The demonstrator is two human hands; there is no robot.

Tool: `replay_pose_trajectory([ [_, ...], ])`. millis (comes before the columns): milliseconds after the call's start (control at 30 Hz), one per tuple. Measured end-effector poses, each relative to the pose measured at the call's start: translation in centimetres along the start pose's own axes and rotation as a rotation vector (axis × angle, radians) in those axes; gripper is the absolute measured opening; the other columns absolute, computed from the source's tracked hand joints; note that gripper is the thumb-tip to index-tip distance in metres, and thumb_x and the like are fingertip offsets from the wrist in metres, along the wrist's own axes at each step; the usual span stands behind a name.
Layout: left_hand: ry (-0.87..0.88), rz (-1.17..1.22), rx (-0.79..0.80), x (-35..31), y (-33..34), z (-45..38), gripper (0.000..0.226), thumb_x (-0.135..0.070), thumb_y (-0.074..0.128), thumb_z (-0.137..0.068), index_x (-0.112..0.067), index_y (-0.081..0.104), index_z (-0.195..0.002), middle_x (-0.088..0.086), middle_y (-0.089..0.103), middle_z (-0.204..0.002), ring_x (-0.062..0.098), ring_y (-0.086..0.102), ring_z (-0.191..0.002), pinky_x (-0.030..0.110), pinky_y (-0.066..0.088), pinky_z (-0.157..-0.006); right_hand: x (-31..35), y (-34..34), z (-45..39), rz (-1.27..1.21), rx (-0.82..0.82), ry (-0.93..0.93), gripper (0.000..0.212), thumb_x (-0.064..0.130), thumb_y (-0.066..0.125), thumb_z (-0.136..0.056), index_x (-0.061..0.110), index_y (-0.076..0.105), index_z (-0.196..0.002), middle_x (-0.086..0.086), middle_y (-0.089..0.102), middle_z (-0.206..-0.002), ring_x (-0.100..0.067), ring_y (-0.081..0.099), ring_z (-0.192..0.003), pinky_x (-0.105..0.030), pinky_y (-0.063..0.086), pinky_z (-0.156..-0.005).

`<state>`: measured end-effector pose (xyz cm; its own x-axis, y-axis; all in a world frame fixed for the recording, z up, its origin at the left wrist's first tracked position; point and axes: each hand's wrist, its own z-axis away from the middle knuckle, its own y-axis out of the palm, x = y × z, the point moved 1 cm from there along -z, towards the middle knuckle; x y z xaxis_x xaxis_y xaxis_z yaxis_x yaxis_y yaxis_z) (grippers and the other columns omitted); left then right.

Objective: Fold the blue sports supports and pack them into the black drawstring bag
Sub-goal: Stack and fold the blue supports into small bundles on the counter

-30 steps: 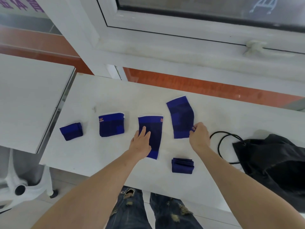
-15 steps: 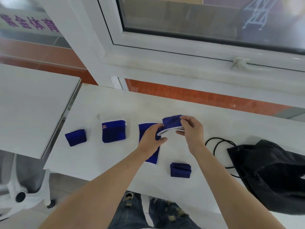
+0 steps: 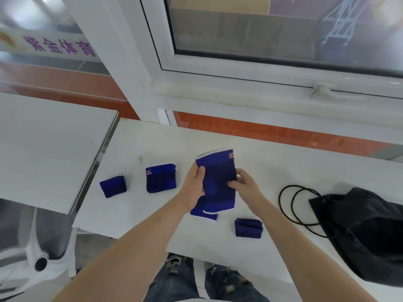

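A long blue support (image 3: 220, 179) with white edging is held above the white table (image 3: 272, 166), my left hand (image 3: 194, 188) gripping its left edge and my right hand (image 3: 246, 186) its right side. Under it lies another long blue support (image 3: 201, 213), mostly hidden. A folded blue support (image 3: 248, 228) sits near the front edge. Two more blue supports lie to the left: a medium support (image 3: 161, 180) and a small support (image 3: 113, 185). The black drawstring bag (image 3: 370, 232) lies at the right with its cord (image 3: 292, 205) looped on the table.
A second white table (image 3: 43, 144) stands at the left with a narrow gap between. A white window frame (image 3: 239, 92) and orange sill strip run along the far side. A white chair base (image 3: 41, 260) sits on the floor at lower left.
The support that lay flat on the table at the right was picked up with my right hand, brought leftward, and is now held stretched out between both hands over the middle support.
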<state>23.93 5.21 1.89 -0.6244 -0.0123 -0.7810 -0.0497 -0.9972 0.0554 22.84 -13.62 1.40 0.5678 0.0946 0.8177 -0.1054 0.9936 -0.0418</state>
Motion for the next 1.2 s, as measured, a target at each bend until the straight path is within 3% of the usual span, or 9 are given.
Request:
replay_pose_trajectory([
  [100,-0.048,0.057,0.005,0.4,-1.6,-0.4,0.027,-0.048,0.038,-0.105,-0.041,0.054,-0.126,-0.007,0.067,-0.129,0.023,0.066,-0.118,0.059,0.056,-0.095,-1.5,1.3,0.3,0.092,0.005,0.020,0.031,0.011,0.057,-0.098,0.032,0.056,-0.121,0.001,0.072,-0.117,-0.023,0.071,-0.105,-0.042,0.063,-0.084],
  [267,-0.083,0.071,0.082,1.7,-3.5,-0.1,0.017,-0.034,0.048,-0.107,-0.032,0.046,-0.123,-0.002,0.062,-0.135,0.020,0.067,-0.117,0.059,0.058,-0.090,-3.4,3.1,0.3,0.091,-0.034,0.035,0.036,0.011,0.054,-0.095,0.039,0.059,-0.118,0.000,0.074,-0.111,-0.023,0.072,-0.101,-0.049,0.062,-0.085],
  [333,-0.102,0.046,0.116,2.5,-4.2,-0.1,0.031,-0.026,0.053,-0.105,-0.048,0.043,-0.123,-0.006,0.060,-0.136,0.019,0.065,-0.119,0.059,0.059,-0.086,-3.8,3.8,0.1,0.086,-0.031,0.043,0.041,0.008,0.053,-0.095,0.038,0.058,-0.122,0.001,0.073,-0.112,-0.021,0.072,-0.101,-0.048,0.063,-0.084],
  [433,-0.100,-0.042,0.132,3.0,-4.6,-0.3,0.071,-0.010,0.050,-0.103,-0.073,0.027,-0.125,-0.013,0.060,-0.133,0.017,0.064,-0.119,0.053,0.062,-0.082,-4.5,4.7,-0.4,0.122,-0.052,0.046,0.049,0.006,0.053,-0.095,0.040,0.054,-0.129,0.003,0.072,-0.112,-0.018,0.072,-0.098,-0.045,0.063,-0.083],
  [533,-0.092,-0.141,0.060,3.2,-4.9,-1.7,0.076,0.002,0.048,-0.099,-0.055,0.023,-0.143,-0.001,0.055,-0.135,0.023,0.063,-0.117,0.052,0.063,-0.079,-5.7,5.3,-1.0,0.220,-0.115,0.041,0.056,0.011,0.054,-0.094,0.047,0.048,-0.138,0.006,0.069,-0.113,-0.018,0.070,-0.097,-0.044,0.063,-0.081],
  [700,-0.122,-0.304,-0.002,3.9,-5.2,-5.1,0.085,0.006,0.050,-0.096,-0.047,0.020,-0.155,0.017,0.054,-0.118,0.034,0.064,-0.105,0.055,0.062,-0.082,-6.8,6.0,-2.1,0.374,-0.227,0.049,0.057,0.016,0.055,-0.099,0.041,0.039,-0.149,0.009,0.065,-0.107,-0.012,0.066,-0.087,-0.028,0.055,-0.070],
  [900,-0.114,-0.348,-0.089,6.2,-5.4,-8.0,0.088,0.006,0.053,-0.093,-0.049,0.024,-0.154,0.004,0.051,-0.087,0.021,0.055,-0.079,0.061,0.058,-0.085,-7.8,6.2,-3.3,0.454,-0.298,0.072,0.060,0.014,0.057,-0.098,0.035,0.039,-0.151,0.008,0.063,-0.095,-0.010,0.061,-0.084,-0.027,0.048,-0.073],
  [1033,-0.082,-0.392,-0.105,6.3,-4.9,-7.5,0.080,0.007,0.052,-0.093,-0.046,0.032,-0.150,0.004,0.055,-0.087,0.021,0.058,-0.076,0.049,0.059,-0.077,-8.5,6.6,-3.7,0.514,-0.279,0.101,0.065,0.012,0.058,-0.094,0.031,0.037,-0.153,0.004,0.063,-0.086,-0.014,0.060,-0.080,-0.029,0.047,-0.073],
  [1200,0.000,-0.569,-0.100,6.3,-4.9,-6.9,0.067,0.009,0.051,-0.092,-0.030,0.045,-0.146,0.006,0.058,-0.096,0.016,0.059,-0.077,0.024,0.053,-0.066,-9.3,6.6,-4.0,0.611,-0.292,0.131,0.075,0.022,0.062,-0.095,0.038,0.022,-0.157,0.002,0.064,-0.100,-0.019,0.063,-0.089,-0.039,0.057,-0.080],
])
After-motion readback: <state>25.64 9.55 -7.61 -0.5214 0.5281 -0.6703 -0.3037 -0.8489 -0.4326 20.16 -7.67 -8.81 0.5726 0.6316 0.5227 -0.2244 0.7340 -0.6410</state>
